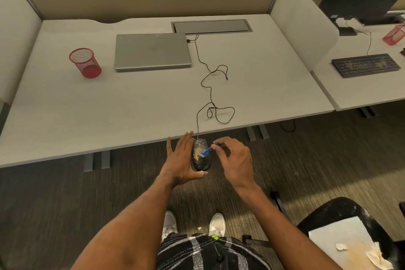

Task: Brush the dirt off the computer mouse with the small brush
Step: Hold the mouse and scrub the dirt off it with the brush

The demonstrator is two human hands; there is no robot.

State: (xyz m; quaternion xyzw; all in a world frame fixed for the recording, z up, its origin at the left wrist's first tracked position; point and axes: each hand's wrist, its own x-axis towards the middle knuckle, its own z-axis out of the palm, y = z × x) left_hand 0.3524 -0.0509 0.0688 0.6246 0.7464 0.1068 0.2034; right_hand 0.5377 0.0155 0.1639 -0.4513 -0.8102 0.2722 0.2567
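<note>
1. Hidden or unclear: underside of the computer mouse point(201, 158) concealed against the left hand point(180, 160); brush bristles small and blurred, contact with the mouse shell apparent but not certain. Handle end of the small brush point(210, 148) partly covered by the right fingertips point(215, 146).
2. Left hand: fingers extended and flat along the mouse's left side, thumb hooked under its near end; mouse held off the desk, in front of the desk edge point(153, 141).
3. Right hand point(235, 160): pinched shut on the blue brush handle between thumb and forefinger, remaining fingers loosely curled; brush angled down-left onto the mouse top.
4. Mouse condition: black, oval, speckled; tan granular dirt in a band along the top left half, densest just left of the brush head.
5. Cable point(211, 94): running from the mouse's far end up over the desk in loose loops toward the closed laptop point(152, 51).
6. Clearance: open floor below both hands; desk edge just beyond the fingertips; red mesh cup point(85, 62) well away, far left; chair point(341, 221) with paper on it, near right of the right forearm, partly cut off.
</note>
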